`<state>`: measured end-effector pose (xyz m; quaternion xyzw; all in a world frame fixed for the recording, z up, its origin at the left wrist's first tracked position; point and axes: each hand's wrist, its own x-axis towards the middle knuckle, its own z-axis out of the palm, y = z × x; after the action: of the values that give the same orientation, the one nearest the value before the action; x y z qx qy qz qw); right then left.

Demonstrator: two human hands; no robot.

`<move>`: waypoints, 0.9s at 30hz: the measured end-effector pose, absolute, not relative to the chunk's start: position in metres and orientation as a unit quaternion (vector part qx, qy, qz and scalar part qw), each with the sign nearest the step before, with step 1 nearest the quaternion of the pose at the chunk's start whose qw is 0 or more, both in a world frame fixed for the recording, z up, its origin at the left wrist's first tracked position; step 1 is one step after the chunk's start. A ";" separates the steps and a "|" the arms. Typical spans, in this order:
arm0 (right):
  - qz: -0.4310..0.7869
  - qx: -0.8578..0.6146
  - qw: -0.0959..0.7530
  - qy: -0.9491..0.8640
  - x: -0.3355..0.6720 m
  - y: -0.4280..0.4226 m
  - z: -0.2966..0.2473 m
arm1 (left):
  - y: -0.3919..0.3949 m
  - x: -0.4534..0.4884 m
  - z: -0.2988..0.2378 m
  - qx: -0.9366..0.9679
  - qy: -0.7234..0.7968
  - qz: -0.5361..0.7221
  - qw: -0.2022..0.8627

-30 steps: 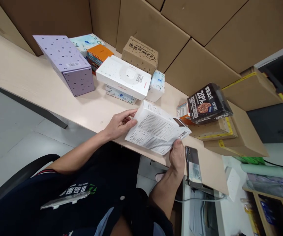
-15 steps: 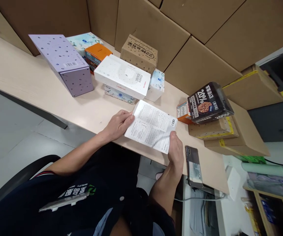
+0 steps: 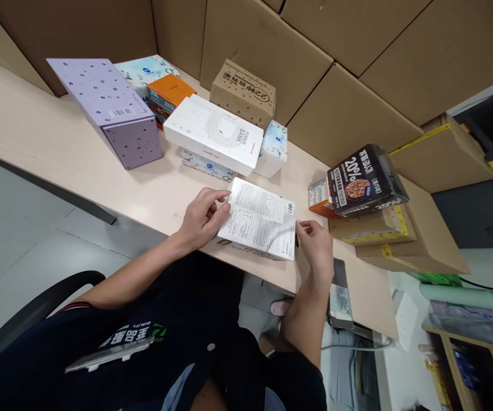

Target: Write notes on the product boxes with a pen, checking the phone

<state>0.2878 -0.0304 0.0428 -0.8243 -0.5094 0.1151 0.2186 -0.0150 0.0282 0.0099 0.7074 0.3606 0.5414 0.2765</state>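
Note:
A white printed box [image 3: 257, 220] with dense small text and a barcode on its upper face lies on the table in front of me. At its left end is my left hand [image 3: 203, 220], thumb and index finger apart, the tips close to or touching the edge. My right hand [image 3: 317, 242] is beside the box's right end, fingers loosely bent and thumb near the corner. Its grip is loosened. A small dark spot shows under the right fingertips; I cannot make out what it is.
Behind the printed box, a white power bank box [image 3: 216, 131] rests on a patterned box. Around it are a lilac box [image 3: 109, 114], an orange box [image 3: 172, 91] and a brown carton [image 3: 244, 91]. A black cookie box [image 3: 364, 180] and a phone [image 3: 339, 297] are at right.
The printed box has been lowered onto the table and shifted slightly left. My right hand has let go and moved right; my left hand has loosened its hold.

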 end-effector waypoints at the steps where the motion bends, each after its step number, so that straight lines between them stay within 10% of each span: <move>1: 0.109 -0.836 0.184 -0.505 0.290 -0.027 0.041 | 0.028 -0.015 0.009 0.718 0.327 0.567 0.237; 9: 0.083 -0.849 0.201 -0.481 0.290 -0.025 0.041 | 0.023 -0.012 0.007 0.805 0.171 0.567 0.005; 17: 0.143 -0.575 0.720 -0.360 0.267 -0.035 0.074 | 0.022 -0.011 0.003 0.840 0.146 0.522 -0.020; 27: 0.212 -0.595 0.660 -0.407 0.216 -0.028 0.070 | 0.021 -0.012 0.006 0.859 0.168 0.483 -0.016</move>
<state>0.2159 -0.0283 0.0698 -0.5952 -0.4069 0.2124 0.6596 -0.0116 0.0207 0.0056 0.8591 0.1681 0.4832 -0.0158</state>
